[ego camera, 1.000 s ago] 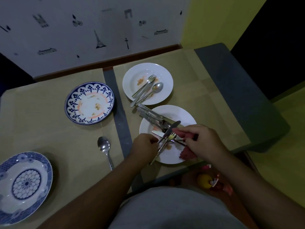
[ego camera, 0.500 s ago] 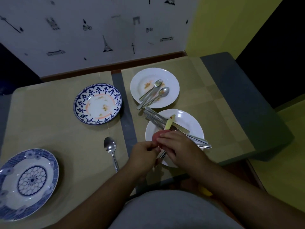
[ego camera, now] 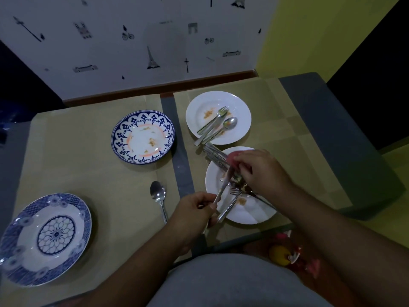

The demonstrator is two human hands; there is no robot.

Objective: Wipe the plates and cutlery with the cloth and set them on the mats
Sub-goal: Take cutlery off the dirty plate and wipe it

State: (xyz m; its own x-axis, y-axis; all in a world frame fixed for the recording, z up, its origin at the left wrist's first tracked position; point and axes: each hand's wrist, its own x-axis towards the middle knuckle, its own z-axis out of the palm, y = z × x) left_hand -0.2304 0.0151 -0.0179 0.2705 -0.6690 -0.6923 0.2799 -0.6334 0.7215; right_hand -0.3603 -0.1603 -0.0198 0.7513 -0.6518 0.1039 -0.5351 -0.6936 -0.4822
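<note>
My left hand point(ego camera: 194, 212) grips the handle of a knife point(ego camera: 224, 186) that points up and right over the near white plate point(ego camera: 254, 214). My right hand point(ego camera: 262, 170) pinches the pink cloth point(ego camera: 232, 156) round the knife's tip. Several more pieces of cutlery and a fork point(ego camera: 230, 203) lie on that plate. The far white plate point(ego camera: 241, 111) holds a fork and a spoon point(ego camera: 226, 125). A blue-patterned plate point(ego camera: 142, 137) with food marks and a loose spoon point(ego camera: 159, 198) lie on the left mat point(ego camera: 88, 173). A second blue plate point(ego camera: 47, 237) sits at the near left.
The right mat point(ego camera: 287, 129) lies under both white plates. A grey table strip point(ego camera: 177, 151) runs between the mats. The wall point(ego camera: 132, 52) stands behind the table. Small toys point(ego camera: 280, 254) lie on the floor at my right.
The pink cloth in my right hand has slid from near the knife's handle up toward its tip. My left hand still grips the handle. The view has tilted slightly.
</note>
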